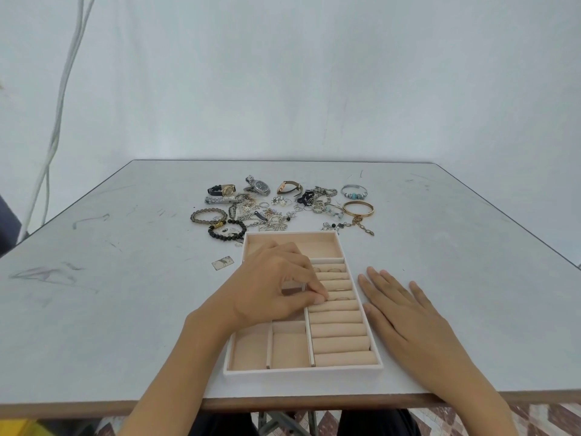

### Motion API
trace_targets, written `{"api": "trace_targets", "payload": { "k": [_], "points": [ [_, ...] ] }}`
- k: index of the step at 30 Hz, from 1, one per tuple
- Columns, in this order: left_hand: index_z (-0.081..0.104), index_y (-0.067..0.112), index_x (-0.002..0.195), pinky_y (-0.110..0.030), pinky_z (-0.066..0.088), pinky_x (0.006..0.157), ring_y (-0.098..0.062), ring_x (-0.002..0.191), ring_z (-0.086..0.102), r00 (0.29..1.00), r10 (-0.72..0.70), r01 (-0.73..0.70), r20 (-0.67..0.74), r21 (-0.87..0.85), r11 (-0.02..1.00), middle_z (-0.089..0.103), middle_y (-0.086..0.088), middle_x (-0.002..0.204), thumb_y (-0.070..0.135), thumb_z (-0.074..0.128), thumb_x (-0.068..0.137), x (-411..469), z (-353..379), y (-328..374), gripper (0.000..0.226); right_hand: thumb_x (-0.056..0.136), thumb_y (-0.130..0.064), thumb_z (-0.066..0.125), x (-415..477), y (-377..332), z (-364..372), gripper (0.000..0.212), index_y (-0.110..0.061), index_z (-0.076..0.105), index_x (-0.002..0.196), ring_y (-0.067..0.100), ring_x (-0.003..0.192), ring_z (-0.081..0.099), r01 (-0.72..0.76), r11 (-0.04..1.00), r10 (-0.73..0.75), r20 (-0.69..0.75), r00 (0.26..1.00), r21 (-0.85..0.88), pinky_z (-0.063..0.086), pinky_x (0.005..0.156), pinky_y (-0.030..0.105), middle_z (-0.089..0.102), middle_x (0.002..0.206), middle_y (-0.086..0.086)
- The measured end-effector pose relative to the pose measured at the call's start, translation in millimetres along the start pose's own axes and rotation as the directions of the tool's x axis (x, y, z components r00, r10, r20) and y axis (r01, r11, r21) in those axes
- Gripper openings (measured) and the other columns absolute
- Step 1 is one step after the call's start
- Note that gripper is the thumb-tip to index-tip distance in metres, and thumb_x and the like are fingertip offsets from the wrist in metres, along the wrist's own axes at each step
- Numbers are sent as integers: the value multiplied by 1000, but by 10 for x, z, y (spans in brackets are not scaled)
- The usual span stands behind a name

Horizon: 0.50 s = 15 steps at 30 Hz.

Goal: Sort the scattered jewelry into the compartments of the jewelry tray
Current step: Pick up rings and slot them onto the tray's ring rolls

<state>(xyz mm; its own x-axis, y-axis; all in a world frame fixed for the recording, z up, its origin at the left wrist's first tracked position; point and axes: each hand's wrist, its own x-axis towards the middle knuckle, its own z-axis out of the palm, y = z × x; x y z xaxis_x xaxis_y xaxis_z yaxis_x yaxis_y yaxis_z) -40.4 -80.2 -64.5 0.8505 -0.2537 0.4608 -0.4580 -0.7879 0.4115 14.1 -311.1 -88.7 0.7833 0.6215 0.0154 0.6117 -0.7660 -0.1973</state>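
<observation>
Pinching fingertips of left hand (276,284) over jewelry tray (374,313) ring rolls, right hand (405,313) flat, spread.

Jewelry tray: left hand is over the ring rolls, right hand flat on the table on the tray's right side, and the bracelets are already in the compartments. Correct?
Not quite. In the head view the bracelets lie on the table beyond the jewelry tray, not in its compartments. The rest holds: left hand over the ring rolls, right hand flat on the table at the tray's right.
</observation>
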Motion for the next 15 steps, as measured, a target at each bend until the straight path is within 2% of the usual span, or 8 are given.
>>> {"api": "trace_targets", "payload": {
  "k": [5,8,11,15],
  "points": [
    [75,31,93,-41,43,81,-5,88,57,999,-44,43,-22,-52,998,70,17,84,43,61,86,-23,-24,18,20,46,-74,-45,-1,9,-7,110,-44,-8,146,-11,137,-20,4,1000,-4,4,1000,-1,-17,113,22,-17,151,-27],
    [75,27,95,-33,44,85,-6,88,59,995,-51,47,-82,-50,998,71,14,85,36,66,86,2,-32,22,15,46,-75,-44,-4,11,-7,107,-45,-11,143,-11,137,-20,3,1000,-3,1,1000,11,-17,112,22,-16,151,-28],
    [74,27,95,-24,38,91,-6,90,58,992,-65,62,-112,-29,998,69,14,86,39,70,82,21,-24,24,17,47,-74,-45,-3,13,5,101,-46,-15,140,-11,137,-21,8,1000,-8,1,1000,7,-17,113,22,-18,150,-28],
    [73,32,93,-28,37,92,-7,91,57,991,-109,109,-78,-4,994,68,16,85,46,74,75,26,-1,-10,23,50,-76,-42,6,27,21,104,-47,-7,144,-11,138,-20,5,1000,-5,-5,1000,24,-14,116,24,-15,152,-29]
  ]
}}
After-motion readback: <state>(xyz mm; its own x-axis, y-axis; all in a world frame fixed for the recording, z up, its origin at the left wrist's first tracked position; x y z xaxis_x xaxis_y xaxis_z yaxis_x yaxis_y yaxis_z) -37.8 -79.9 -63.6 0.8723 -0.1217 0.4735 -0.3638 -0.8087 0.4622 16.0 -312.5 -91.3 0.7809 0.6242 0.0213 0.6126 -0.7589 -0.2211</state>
